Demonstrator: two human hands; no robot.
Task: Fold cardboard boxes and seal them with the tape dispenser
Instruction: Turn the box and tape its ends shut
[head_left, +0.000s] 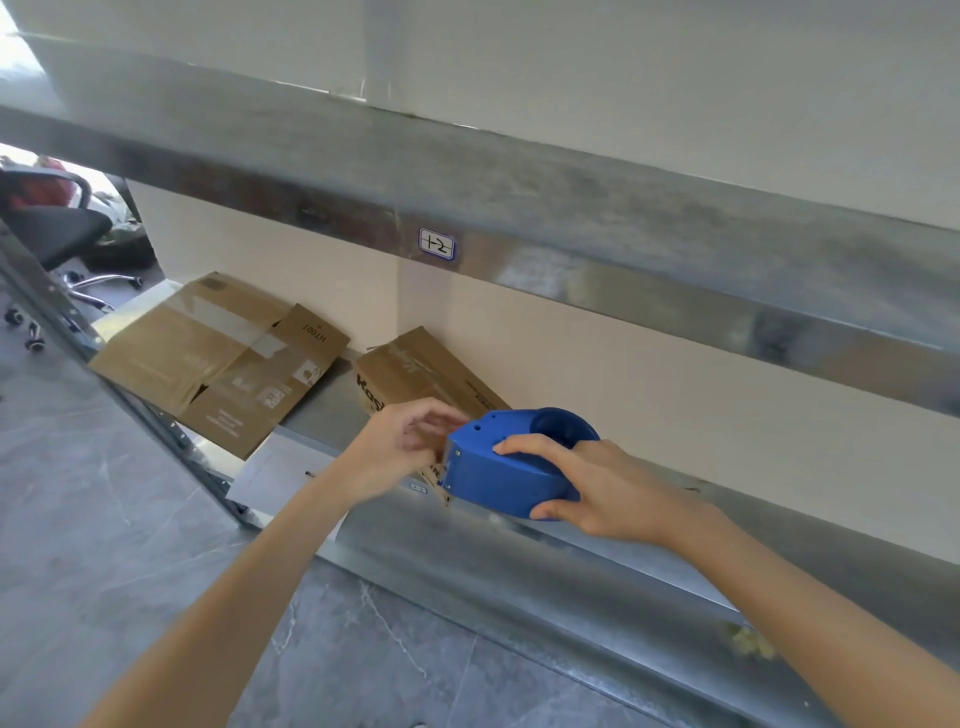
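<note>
We grip the blue tape dispenser (498, 467) in our right hand (597, 488), over the metal shelf (519, 587). Our left hand (400, 447) curls at its nose — pinching what, we cannot tell. A cardboard box (415, 374) lies just behind it.

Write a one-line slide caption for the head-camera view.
Right hand grips a blue plastic tape dispenser over the metal shelf; left hand reaches its front.

Box (415, 369) lower part hidden behind left hand (400, 447) and tape dispenser (509, 467). Chair (52, 228) at 10 o'clock cut off at edge. Flat cardboard (218, 358) print at 9 o'clock unreadable. Yellowish scrap (750, 642) at 4 o'clock too blurred to identify.
</note>
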